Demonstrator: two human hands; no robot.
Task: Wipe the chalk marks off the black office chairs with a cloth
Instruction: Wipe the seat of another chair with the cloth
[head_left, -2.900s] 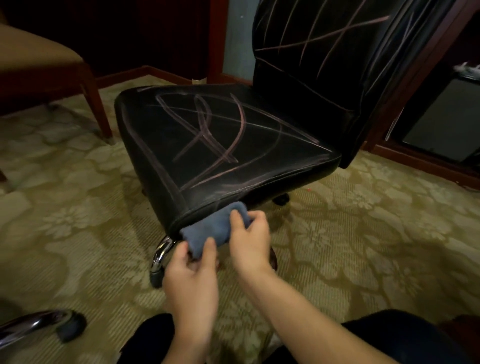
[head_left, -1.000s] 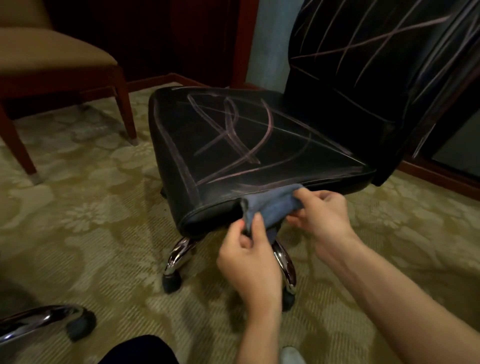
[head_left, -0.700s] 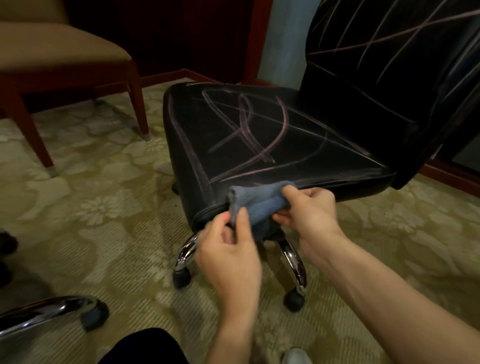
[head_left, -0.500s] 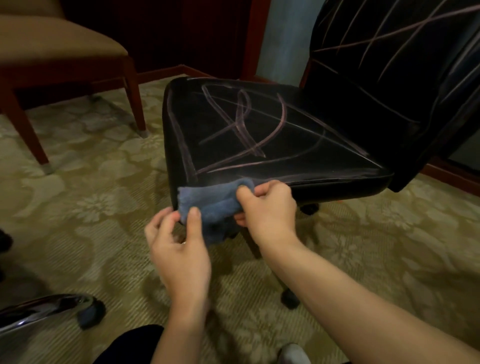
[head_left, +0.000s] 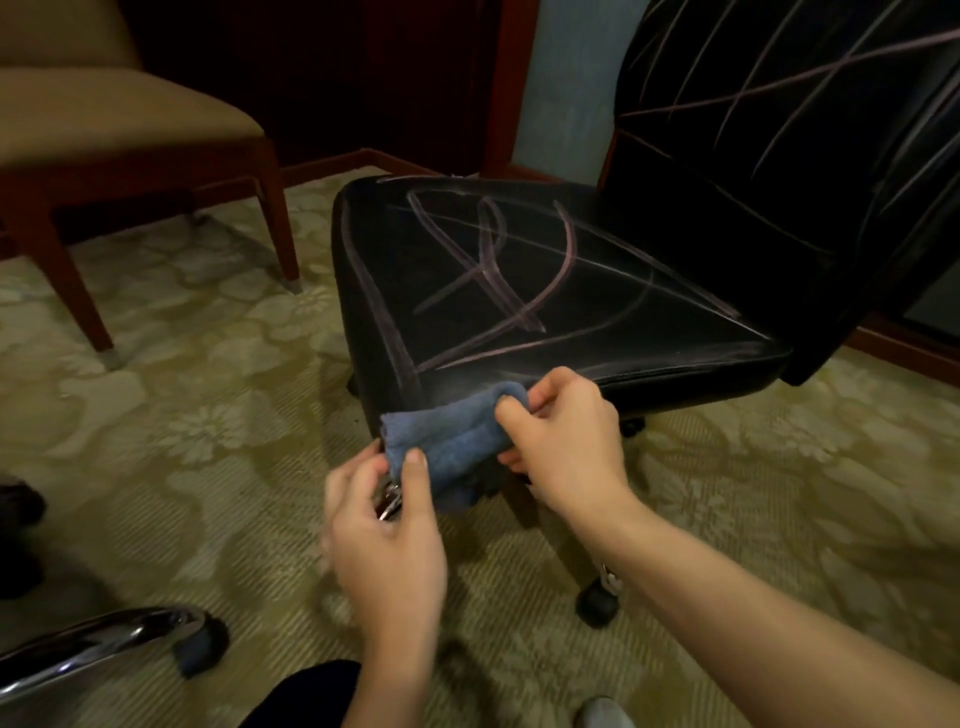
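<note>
Blue cloth (head_left: 447, 439) stretched left-right between both hands.

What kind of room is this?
Probably a hotel room or carpeted office: floral patterned carpet, a black office chair on castors, a tan cushioned wooden chair and dark wood skirting.

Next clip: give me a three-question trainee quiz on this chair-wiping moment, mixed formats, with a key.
1. True or false: the seat of the black office chair is already free of chalk marks.
2. Which hand pinches the blue cloth at its left end? A) left hand B) right hand
3. Fill in: the cloth is held at the seat's ____ edge.

Key: 1 false, the lines still cross it; 2 A; 3 front.
</note>
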